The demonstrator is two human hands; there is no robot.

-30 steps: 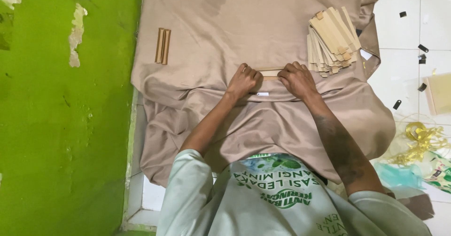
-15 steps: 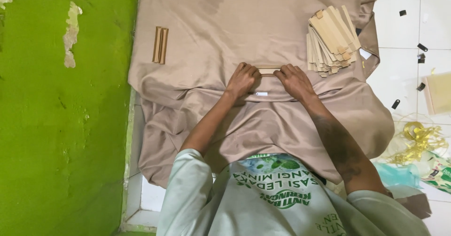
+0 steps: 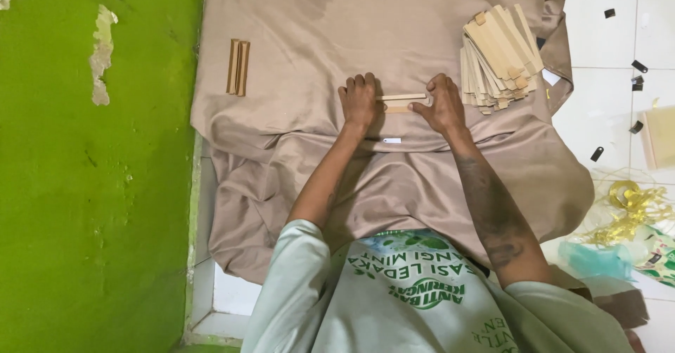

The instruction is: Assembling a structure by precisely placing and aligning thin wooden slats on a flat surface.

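— While both hands press down on the beige cloth (image 3: 302, 36), what lies between them?

— A short wooden strip (image 3: 401, 97), with a second, shorter piece just under it. The left hand (image 3: 359, 103) sits at the strip's left end, fingers curled down, knuckles up. The right hand (image 3: 441, 104) sits at its right end, fingers bent and tips touching the wood. Neither is wrapped around it; they pinch and steady it from the ends.

— Which way does the strip run?

— Its long axis runs side to side across the person's front, from one hand to the other. It lies flat on the cloth, and both hands are equally close, one at each end. Whether one end is shaped differently from the other I cannot tell.

— And around the strip?

— To the right of the strip, just beyond the right hand, is a fanned stack of similar wooden strips (image 3: 499, 54). Well to the left of the strip, a pair of darker wooden sticks (image 3: 238, 67) lies with its long axis pointing away from the person, crosswise to the strip. Nearer the person than the strip, a small white tag (image 3: 391, 140) shows on the cloth. Farther left stands a green wall (image 3: 91, 184); far right, white floor tiles (image 3: 605, 50) carry gold ribbon (image 3: 633, 209) and small dark scraps (image 3: 638, 66).
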